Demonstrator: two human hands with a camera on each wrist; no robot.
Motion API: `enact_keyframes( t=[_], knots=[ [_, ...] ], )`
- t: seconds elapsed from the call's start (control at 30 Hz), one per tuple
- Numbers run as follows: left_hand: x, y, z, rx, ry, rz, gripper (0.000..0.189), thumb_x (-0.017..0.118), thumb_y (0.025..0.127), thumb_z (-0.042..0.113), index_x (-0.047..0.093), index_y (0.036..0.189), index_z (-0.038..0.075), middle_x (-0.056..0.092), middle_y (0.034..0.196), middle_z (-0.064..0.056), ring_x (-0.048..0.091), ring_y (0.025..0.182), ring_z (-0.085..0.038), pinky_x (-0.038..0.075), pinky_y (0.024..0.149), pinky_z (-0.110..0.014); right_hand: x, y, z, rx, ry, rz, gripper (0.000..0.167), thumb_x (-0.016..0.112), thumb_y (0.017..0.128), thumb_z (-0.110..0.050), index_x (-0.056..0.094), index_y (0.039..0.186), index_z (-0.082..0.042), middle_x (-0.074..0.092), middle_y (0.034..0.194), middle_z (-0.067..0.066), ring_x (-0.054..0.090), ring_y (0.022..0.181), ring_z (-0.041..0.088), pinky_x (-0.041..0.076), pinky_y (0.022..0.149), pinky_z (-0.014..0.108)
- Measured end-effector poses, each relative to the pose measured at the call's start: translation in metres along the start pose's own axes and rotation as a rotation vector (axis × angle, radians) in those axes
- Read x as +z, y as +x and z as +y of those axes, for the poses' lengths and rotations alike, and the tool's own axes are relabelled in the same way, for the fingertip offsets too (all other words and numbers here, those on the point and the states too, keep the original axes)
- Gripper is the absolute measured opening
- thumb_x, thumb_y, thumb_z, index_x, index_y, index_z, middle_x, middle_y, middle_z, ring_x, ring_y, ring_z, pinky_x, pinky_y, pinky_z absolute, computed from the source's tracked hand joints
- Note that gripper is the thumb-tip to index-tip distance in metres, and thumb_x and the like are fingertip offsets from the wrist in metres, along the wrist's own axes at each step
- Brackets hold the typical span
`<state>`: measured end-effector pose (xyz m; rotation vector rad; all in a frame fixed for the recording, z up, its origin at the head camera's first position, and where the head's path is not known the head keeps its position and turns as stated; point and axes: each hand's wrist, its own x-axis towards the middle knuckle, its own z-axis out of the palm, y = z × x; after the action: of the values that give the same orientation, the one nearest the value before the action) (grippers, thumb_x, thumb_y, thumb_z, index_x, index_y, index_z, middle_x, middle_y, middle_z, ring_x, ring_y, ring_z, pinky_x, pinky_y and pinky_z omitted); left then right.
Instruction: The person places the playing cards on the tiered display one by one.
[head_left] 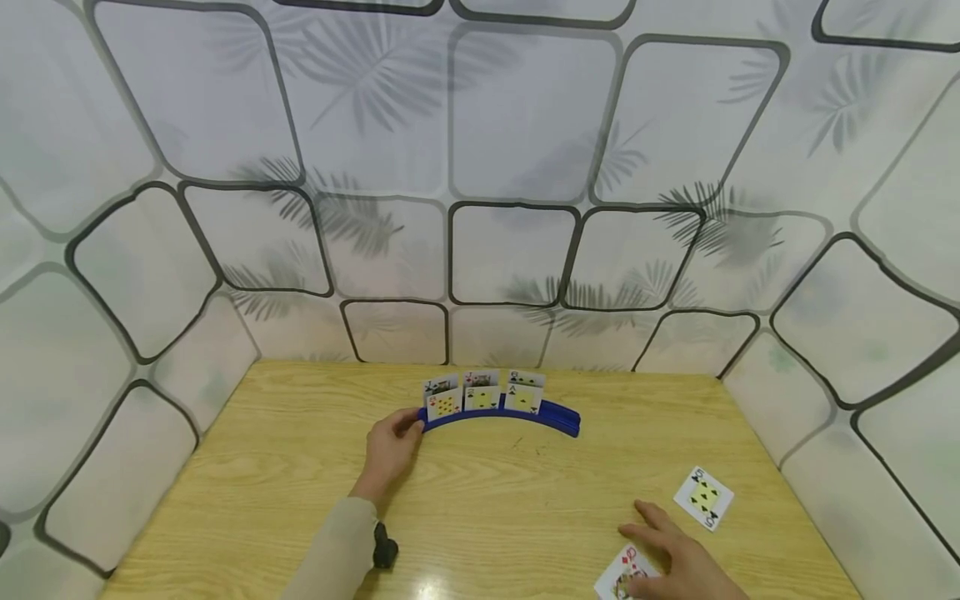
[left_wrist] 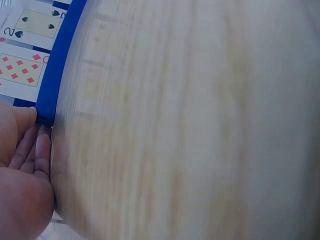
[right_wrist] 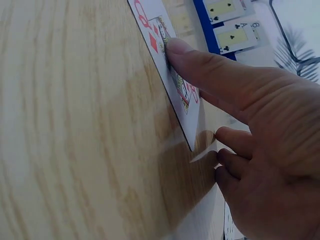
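A curved blue card holder stands toward the back of the table, with playing cards upright in two rows. In the front row are a diamond card, a two of spades and an ace. My left hand grips the holder's left end between thumb and fingers. At the front right, my right hand pinches a queen of diamonds, the thumb lying on its face and the index finger partly hidden behind it. The card is tilted above the tabletop, over its shadow.
A black-suited card marked 5 lies face up on the wooden table, beyond my right hand. Patterned white walls enclose the table at the back and sides. A black band sits at my left wrist.
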<state>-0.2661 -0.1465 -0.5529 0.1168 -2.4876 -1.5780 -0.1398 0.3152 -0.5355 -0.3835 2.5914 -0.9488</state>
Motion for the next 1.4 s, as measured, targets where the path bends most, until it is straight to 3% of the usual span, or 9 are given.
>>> enact_keyframes(
  t=[0.2, 0.43, 0.67, 0.93, 1.1, 1.23, 1.4],
  knots=[
    [0.0, 0.001, 0.0, 0.006, 0.006, 0.009, 0.027, 0.068, 0.101, 0.005, 0.073, 0.126, -0.002, 0.076, 0.121, -0.021, 0.071, 0.108, -0.033, 0.059, 0.093, -0.044, 0.004, 0.0, -0.004, 0.041, -0.061, 0.063, 0.066, 0.083, 0.084, -0.054, 0.069, 0.139, -0.019, 0.041, 0.166, 0.023, 0.032, 0.151, 0.056, 0.049, 0.111, 0.043],
    [0.0, 0.001, -0.001, -0.006, -0.006, 0.005, 0.028, 0.068, 0.101, 0.006, 0.073, 0.128, -0.001, 0.075, 0.123, -0.021, 0.071, 0.112, -0.033, 0.058, 0.097, -0.048, 0.007, -0.001, -0.006, 0.068, -0.071, 0.138, 0.058, 0.084, 0.085, -0.051, 0.073, 0.132, -0.02, 0.048, 0.162, 0.018, 0.038, 0.15, 0.052, 0.048, 0.112, 0.058],
    [0.001, 0.0, -0.002, -0.005, -0.006, -0.005, 0.029, 0.067, 0.101, 0.005, 0.072, 0.129, -0.002, 0.075, 0.125, -0.022, 0.071, 0.114, -0.034, 0.058, 0.099, -0.05, 0.011, 0.0, -0.006, 0.072, -0.126, 0.228, 0.067, 0.086, 0.081, -0.052, 0.072, 0.134, -0.012, 0.057, 0.156, 0.013, 0.048, 0.145, 0.046, 0.05, 0.111, 0.052],
    [0.001, 0.0, -0.001, -0.012, -0.009, -0.006, 0.029, 0.067, 0.101, 0.005, 0.072, 0.129, -0.002, 0.074, 0.125, -0.021, 0.071, 0.115, -0.035, 0.058, 0.1, -0.05, 0.013, 0.0, -0.005, 0.094, -0.109, 0.24, 0.063, 0.087, 0.08, -0.052, 0.074, 0.13, -0.014, 0.056, 0.157, 0.014, 0.048, 0.146, 0.045, 0.049, 0.113, 0.054],
    [0.0, 0.001, -0.002, -0.01, -0.007, -0.009, 0.029, 0.066, 0.102, 0.005, 0.071, 0.129, -0.002, 0.074, 0.125, -0.022, 0.071, 0.114, -0.035, 0.058, 0.1, -0.05, 0.015, 0.0, -0.006, 0.063, -0.11, 0.281, 0.056, 0.09, 0.079, -0.049, 0.075, 0.122, -0.017, 0.059, 0.153, 0.014, 0.05, 0.144, 0.045, 0.049, 0.113, 0.053],
    [0.001, 0.001, -0.002, -0.012, -0.005, -0.01, 0.029, 0.066, 0.102, 0.005, 0.071, 0.13, -0.002, 0.074, 0.126, -0.022, 0.07, 0.115, -0.035, 0.057, 0.1, -0.05, 0.016, 0.001, -0.009, 0.037, -0.11, 0.316, 0.051, 0.092, 0.076, -0.047, 0.075, 0.114, -0.017, 0.062, 0.148, 0.016, 0.053, 0.14, 0.046, 0.047, 0.113, 0.058],
    [0.001, 0.0, -0.001, -0.008, -0.004, -0.008, 0.029, 0.067, 0.102, 0.006, 0.072, 0.13, -0.001, 0.074, 0.126, -0.021, 0.07, 0.116, -0.035, 0.057, 0.101, -0.051, 0.015, 0.004, -0.014, 0.081, -0.052, 0.298, 0.054, 0.095, 0.074, -0.041, 0.069, 0.113, -0.013, 0.063, 0.145, 0.019, 0.053, 0.139, 0.048, 0.041, 0.115, 0.065]
  ],
)
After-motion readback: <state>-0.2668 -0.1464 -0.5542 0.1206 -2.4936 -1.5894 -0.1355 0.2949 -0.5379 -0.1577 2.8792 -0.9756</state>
